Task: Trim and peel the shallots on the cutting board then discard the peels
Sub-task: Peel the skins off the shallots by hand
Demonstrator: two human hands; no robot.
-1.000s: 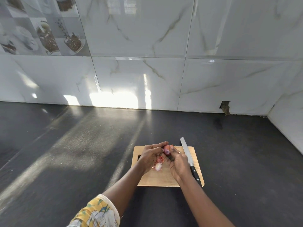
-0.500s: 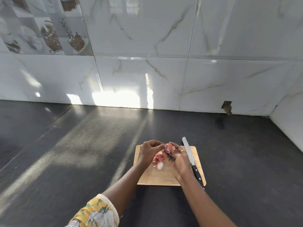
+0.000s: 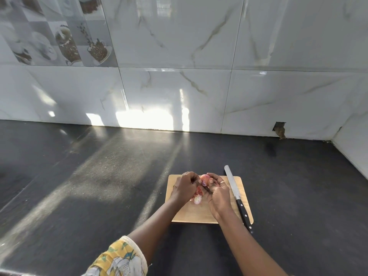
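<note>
A pinkish shallot (image 3: 205, 179) is held above the wooden cutting board (image 3: 199, 214) between both hands. My left hand (image 3: 185, 187) pinches at its left side, apparently on a bit of skin, and my right hand (image 3: 218, 193) grips it from the right. Below the hands, red peels (image 3: 199, 191) and a pale peeled shallot (image 3: 197, 199) lie on the board. A long knife (image 3: 236, 196) with a black handle rests along the board's right edge, untouched.
The board sits on a dark countertop (image 3: 99, 186) with sunlit streaks. A white marble-tiled wall (image 3: 179, 86) runs behind, meeting a side wall at the right corner. A small hole (image 3: 279, 129) shows at the wall's base.
The hands stay together on the shallot; more of its pale pink flesh shows between the fingers than a second ago. The view has shifted slightly.
</note>
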